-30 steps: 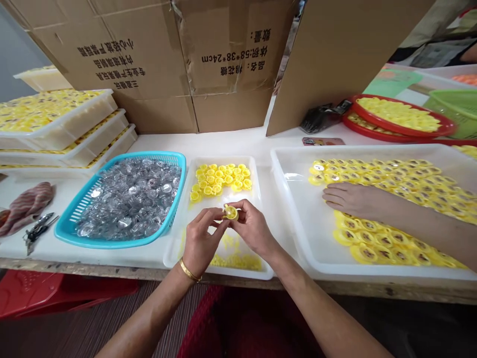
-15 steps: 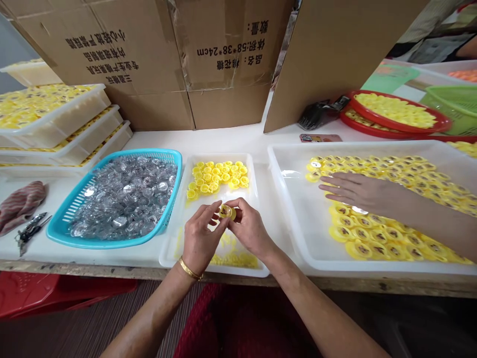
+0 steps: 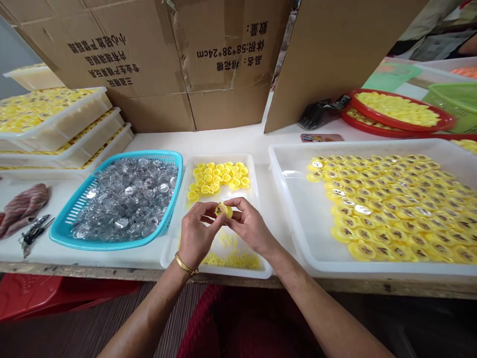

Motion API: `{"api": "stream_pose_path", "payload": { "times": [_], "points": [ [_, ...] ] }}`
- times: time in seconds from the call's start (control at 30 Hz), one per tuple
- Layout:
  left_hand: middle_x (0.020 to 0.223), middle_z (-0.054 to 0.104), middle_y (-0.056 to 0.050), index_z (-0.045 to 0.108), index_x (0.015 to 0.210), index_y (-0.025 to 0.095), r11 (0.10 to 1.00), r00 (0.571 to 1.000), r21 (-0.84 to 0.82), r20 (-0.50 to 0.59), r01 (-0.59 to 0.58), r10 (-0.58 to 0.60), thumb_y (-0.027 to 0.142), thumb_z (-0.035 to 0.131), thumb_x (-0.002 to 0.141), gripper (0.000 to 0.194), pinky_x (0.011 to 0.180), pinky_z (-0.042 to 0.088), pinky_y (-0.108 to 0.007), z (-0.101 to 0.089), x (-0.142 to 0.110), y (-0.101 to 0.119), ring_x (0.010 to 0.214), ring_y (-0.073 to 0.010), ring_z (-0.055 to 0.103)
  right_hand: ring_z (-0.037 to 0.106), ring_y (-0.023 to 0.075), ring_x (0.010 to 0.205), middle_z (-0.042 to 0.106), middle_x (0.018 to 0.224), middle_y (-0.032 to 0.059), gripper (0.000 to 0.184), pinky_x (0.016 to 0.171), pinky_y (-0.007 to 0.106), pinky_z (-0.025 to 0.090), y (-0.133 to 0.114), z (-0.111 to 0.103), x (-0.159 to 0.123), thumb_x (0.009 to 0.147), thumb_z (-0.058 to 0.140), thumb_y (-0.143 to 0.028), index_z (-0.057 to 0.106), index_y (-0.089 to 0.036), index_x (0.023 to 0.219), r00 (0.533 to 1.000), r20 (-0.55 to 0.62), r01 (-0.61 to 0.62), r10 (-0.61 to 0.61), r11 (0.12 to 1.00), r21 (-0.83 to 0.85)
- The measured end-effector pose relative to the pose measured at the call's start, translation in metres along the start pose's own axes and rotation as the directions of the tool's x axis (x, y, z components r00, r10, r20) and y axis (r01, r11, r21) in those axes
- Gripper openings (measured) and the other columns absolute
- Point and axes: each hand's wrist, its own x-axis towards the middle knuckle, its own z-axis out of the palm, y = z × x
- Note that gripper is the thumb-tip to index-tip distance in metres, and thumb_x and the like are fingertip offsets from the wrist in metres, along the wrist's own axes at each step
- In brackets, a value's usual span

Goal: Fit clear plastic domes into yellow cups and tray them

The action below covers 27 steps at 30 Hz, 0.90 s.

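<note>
My left hand point(image 3: 199, 226) and my right hand point(image 3: 248, 221) both pinch one small yellow plastic cup point(image 3: 224, 210), which has a clear piece with a dark picture in its mouth. They hold it above a white tray point(image 3: 171, 248). Behind the hands, that tray carries loose yellow cups point(image 3: 219, 175) with nothing dark in them; tiny yellow bits point(image 3: 231, 260) lie at its near end. To the left, a blue basket point(image 3: 112, 244) is heaped with clear, silvery-backed domed pieces point(image 3: 128, 199).
At right, a wide white tray point(image 3: 298, 219) holds rows of filled yellow cups point(image 3: 387, 199). Stacked tubs point(image 3: 82, 119) stand at left, near a striped cloth point(image 3: 24, 206) and keys point(image 3: 34, 233). Cardboard point(image 3: 223, 99) walls the back. A phone point(image 3: 322, 137) and red plates point(image 3: 402, 112) lie back right.
Another person's hand has gone from over the right tray. My hands have turned the yellow cup so that its picture side faces more to the left.
</note>
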Motion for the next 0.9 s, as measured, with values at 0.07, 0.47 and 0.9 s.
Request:
{"api": "stream_pose_path", "payload": {
  "times": [0.07,0.47,0.9],
  "points": [
    [0.080,0.066,-0.003,0.067,0.089,0.018,1.000,1.000,-0.014,-0.011,0.015,-0.015,0.026,0.068,0.077,0.015,0.062,0.057,-0.024,0.0002,-0.0011,-0.0008,0.069,-0.0127,0.065,0.068,0.0148,0.080,0.064,0.101,0.0022,0.039,0.075,0.030,0.057,-0.0004,0.0014,0.0001,0.074,0.071,-0.038,0.050,-0.025,0.105,0.998,-0.052,0.035,-0.037,0.999,-0.028],
    [0.084,0.068,-0.003,0.067,0.096,0.019,0.996,0.996,0.054,-0.051,-0.066,0.068,0.028,0.068,0.078,0.020,0.071,0.055,-0.029,0.0028,-0.0055,0.0035,0.075,-0.0148,0.065,0.064,0.0183,0.095,0.056,0.113,0.0060,0.029,0.080,0.032,0.056,0.0002,0.0041,-0.0011,0.080,0.065,-0.030,0.056,-0.025,0.107,0.937,-0.117,0.279,-0.329,0.907,-0.315],
    [0.080,0.065,-0.004,0.069,0.093,0.015,0.993,0.994,0.071,-0.051,-0.093,0.097,0.021,0.069,0.077,0.017,0.067,0.054,-0.024,0.0076,-0.0047,0.0067,0.070,-0.0123,0.063,0.059,0.0190,0.100,0.055,0.107,0.0057,0.027,0.074,0.031,0.058,0.0071,0.0053,0.0002,0.081,0.061,-0.016,0.052,-0.025,0.105,0.856,-0.117,0.401,-0.504,0.790,-0.464]
  ]
}}
